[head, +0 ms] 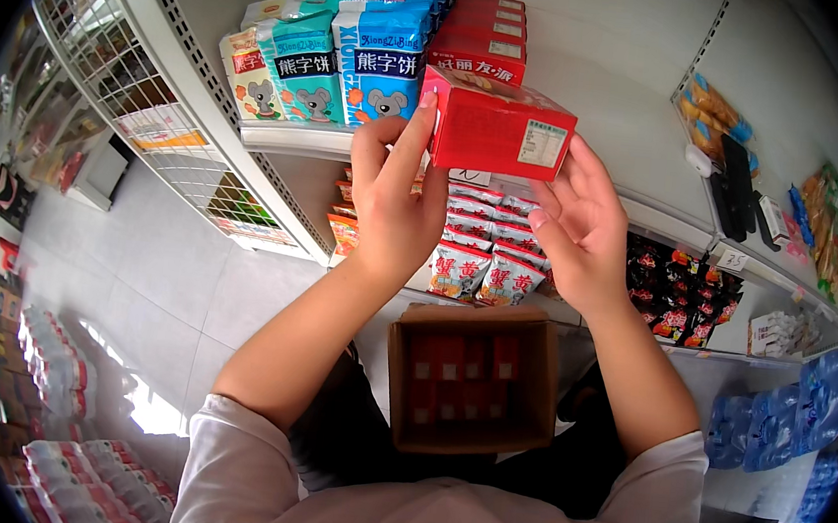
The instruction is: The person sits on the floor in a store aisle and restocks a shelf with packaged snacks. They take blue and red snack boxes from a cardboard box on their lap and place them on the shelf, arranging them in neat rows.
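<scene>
Between my two hands is a red snack carton [490,129] with a pale printed label on its near side. My left hand [399,192] grips its left end, index finger pressed to the edge. At the carton's right end, my right hand [584,216] supports it with the fingers behind and the thumb below. Just beyond, a row of matching red cartons [482,50] stands on the upper shelf [299,139]. Beneath my hands, an open cardboard box [467,434] holds several more red cartons [462,362].
Left of the red row are blue biscuit bags [384,64] and green ones [305,68]. Silver-and-red snack packets [478,267] and black packets [674,291] fill the lower shelf. A wire mesh side panel [171,105] rises at left. Shrink-wrapped blue bottles [779,412] stand at right.
</scene>
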`<state>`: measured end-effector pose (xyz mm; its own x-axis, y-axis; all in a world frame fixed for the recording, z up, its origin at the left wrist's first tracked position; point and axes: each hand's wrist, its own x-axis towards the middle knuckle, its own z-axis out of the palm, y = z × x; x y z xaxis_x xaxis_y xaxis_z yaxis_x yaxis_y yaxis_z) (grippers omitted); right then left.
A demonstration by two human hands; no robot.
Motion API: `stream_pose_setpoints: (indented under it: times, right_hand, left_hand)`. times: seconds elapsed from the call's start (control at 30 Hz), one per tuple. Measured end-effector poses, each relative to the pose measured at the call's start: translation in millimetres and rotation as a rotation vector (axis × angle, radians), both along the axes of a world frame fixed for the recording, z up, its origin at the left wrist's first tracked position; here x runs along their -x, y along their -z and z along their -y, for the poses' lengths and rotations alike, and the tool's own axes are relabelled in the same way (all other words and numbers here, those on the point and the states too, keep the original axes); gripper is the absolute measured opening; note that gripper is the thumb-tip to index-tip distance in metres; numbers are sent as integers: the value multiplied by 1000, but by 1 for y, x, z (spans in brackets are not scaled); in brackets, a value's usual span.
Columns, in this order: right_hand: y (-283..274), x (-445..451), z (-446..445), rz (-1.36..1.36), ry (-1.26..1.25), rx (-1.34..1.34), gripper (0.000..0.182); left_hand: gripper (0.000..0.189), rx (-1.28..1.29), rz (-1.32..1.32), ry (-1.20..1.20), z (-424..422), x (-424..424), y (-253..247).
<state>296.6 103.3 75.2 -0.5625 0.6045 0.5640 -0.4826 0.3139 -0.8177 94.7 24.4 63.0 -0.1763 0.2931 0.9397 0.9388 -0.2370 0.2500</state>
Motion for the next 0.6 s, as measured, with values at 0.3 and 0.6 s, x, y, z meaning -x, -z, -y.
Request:
stream_pose_setpoints:
  times: [0.3, 0.6]
  right_hand:
    - [2, 14, -21, -23, -109, 70, 90]
    - [-3, 20, -35, -93, -139, 57, 78]
  left_hand:
    - [83, 156, 290, 415, -8, 4, 17]
    - [84, 217, 228, 517, 2, 1, 18]
